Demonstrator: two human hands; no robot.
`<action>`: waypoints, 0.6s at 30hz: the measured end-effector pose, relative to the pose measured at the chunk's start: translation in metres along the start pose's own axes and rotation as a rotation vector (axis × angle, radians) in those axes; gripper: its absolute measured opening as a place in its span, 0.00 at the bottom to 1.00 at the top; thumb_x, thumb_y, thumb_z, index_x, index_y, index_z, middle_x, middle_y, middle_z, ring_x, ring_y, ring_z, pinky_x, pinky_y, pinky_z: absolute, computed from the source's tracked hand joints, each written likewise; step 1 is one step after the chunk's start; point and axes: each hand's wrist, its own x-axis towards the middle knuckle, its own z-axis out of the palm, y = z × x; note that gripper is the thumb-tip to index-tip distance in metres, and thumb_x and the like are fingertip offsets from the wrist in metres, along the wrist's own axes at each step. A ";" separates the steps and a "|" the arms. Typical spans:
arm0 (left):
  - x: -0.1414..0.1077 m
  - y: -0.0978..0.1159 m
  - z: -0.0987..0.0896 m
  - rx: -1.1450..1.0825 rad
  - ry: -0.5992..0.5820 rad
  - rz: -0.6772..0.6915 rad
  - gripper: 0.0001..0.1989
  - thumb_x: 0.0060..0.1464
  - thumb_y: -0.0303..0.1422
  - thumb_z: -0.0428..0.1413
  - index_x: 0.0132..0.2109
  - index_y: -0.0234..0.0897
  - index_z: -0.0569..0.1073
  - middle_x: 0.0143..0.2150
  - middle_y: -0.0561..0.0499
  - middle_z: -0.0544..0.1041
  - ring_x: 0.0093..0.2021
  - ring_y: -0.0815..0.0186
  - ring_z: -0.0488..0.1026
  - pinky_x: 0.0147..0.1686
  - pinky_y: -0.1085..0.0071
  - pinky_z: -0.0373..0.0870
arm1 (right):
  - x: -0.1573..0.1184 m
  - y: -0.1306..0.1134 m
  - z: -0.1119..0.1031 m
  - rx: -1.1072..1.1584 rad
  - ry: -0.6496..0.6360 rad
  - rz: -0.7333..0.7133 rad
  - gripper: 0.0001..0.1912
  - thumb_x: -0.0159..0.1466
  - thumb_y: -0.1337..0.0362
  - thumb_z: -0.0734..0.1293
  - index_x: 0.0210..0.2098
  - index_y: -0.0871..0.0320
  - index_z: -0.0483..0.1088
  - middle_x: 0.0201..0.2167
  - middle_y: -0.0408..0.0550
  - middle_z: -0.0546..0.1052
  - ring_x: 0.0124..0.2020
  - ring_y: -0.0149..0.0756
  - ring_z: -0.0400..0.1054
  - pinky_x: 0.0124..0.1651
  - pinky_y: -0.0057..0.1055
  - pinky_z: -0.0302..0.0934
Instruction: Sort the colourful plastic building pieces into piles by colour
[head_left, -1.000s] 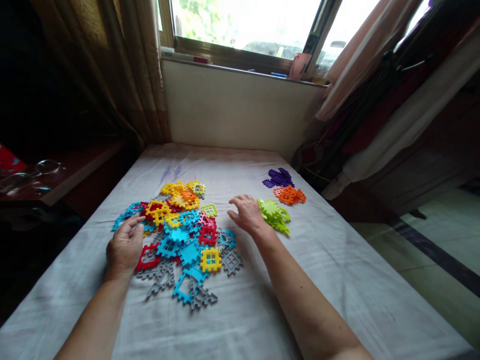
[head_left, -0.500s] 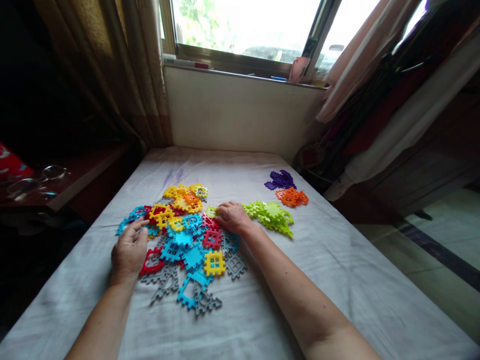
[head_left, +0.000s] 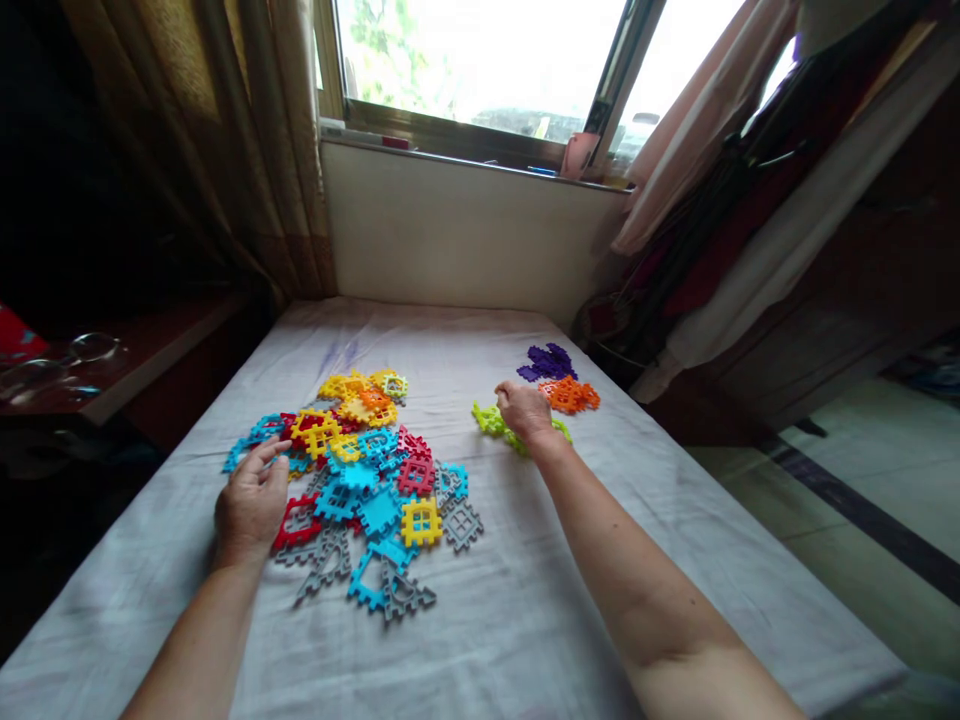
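Note:
A mixed pile of blue, red, yellow and grey interlocking plastic pieces lies on the left half of the bed sheet. My left hand rests at the pile's left edge, fingers apart, with nothing held. Over the lime green pieces is my right hand, its fingers drawn together; what they hold, if anything, is hidden. Orange pieces lie just right of that hand, and purple pieces lie behind them. One light green piece sits on the yellow pieces at the pile's back.
A white sheet covers the bed. Beyond its far edge stand a low wall and a window. A dark wooden table with glasses is at the left. Clothes hang at the right.
My right hand has moved right, from the pile's edge to the lime green pieces. The light green piece beside it has left the pile's edge. The view has shifted slightly.

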 end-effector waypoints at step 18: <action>-0.002 0.009 -0.002 0.032 -0.012 0.012 0.19 0.54 0.44 0.49 0.44 0.38 0.76 0.53 0.43 0.78 0.54 0.56 0.75 0.55 0.58 0.72 | -0.008 -0.042 0.034 -0.174 -0.085 -0.576 0.17 0.65 0.54 0.64 0.50 0.51 0.75 0.51 0.50 0.78 0.54 0.44 0.67 0.52 0.37 0.57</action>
